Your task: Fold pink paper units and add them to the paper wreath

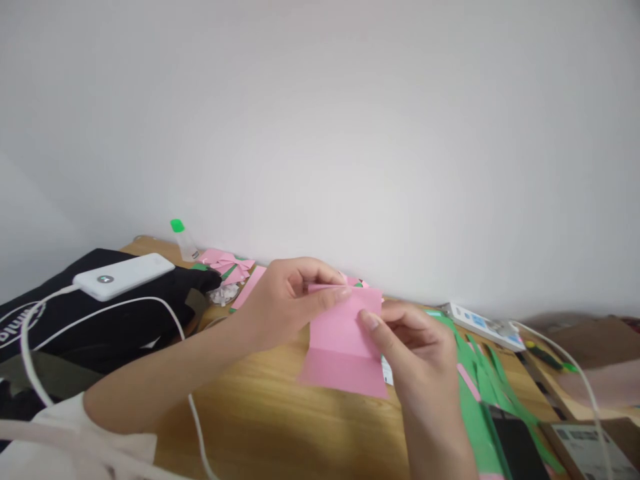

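A pink sheet of paper (pixel 345 333) with a crease across its lower part is held up above the wooden table (pixel 280 420). My left hand (pixel 295 293) pinches its top edge, thumb on the near face and fingers behind. My right hand (pixel 413 340) grips the right side of the same sheet between thumb and fingers. The fingers behind the paper are partly hidden. Past the sheet, cut pink and green paper pieces (pixel 225 263) lie near the wall, partly covered by my left hand and forearm.
Left, a white power bank (pixel 125 275) with a cable rests on black cloth (pixel 100 340); a green-capped glue bottle (pixel 184 240) stands behind. Right are green paper strips (pixel 467 407), a phone (pixel 515 443), a power strip (pixel 483 325) and a cardboard box (pixel 620 430).
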Available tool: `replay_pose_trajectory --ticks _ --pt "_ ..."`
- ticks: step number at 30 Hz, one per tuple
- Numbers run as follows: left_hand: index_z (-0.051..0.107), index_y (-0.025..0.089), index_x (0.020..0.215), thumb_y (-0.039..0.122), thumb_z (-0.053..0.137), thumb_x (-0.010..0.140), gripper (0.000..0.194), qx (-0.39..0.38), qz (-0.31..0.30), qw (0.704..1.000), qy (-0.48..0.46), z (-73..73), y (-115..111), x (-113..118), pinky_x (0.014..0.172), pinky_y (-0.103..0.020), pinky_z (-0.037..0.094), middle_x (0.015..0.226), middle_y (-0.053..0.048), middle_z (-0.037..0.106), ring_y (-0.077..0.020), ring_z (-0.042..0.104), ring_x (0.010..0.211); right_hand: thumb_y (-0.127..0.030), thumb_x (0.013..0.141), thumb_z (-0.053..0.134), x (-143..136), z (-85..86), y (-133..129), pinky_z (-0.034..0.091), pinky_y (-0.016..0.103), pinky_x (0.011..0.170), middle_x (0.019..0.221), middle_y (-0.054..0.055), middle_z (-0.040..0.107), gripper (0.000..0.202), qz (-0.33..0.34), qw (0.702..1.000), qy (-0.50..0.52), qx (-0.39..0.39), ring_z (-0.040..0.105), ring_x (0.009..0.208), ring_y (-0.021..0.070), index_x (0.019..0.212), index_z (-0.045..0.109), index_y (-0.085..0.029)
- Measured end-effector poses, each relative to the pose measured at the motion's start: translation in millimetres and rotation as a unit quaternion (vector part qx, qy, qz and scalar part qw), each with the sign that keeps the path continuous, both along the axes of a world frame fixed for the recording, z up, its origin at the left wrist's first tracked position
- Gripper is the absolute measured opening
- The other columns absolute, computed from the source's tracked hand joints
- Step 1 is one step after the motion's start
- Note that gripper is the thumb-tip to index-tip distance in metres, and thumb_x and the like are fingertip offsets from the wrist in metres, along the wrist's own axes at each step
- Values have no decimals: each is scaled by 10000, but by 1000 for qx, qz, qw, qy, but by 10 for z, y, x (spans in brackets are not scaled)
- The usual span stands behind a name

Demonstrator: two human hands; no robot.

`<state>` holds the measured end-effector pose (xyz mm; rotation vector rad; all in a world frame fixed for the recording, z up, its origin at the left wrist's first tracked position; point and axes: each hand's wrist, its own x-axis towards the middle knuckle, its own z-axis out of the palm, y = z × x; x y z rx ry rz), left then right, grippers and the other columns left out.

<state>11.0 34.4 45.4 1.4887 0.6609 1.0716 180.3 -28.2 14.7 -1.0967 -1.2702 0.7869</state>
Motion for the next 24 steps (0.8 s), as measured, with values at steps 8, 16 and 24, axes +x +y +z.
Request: replay_pose_trajectory --ticks 8,16,24 --pt "709 166 711 131 680 790 91 -16 12 999 -42 31 -28 16 572 -96 491 689 51 731 -44 644 639 -245 814 724 -37 19 -5 464 163 563 630 -49 675 123 -26 999 -6 22 571 582 77 693 702 -238" --pt "693 163 721 154 639 827 120 146 71 983 87 85 -6 11 580 -128 453 698 44 704 -59 610 659 -230 845 654 32 92 43 453 201 554 623 -35 623 147 1 994 -102 23 538 576 93 699 655 -210" --pt "713 150 769 147 621 832 111 189 46 968 160 98 9 37 623 -152 465 749 24 729 -75 628 691 -124 797 650 51 422 111 505 155 605 707 -39 722 101 -31 961 -256 103 634 622 79 756 691 -207"
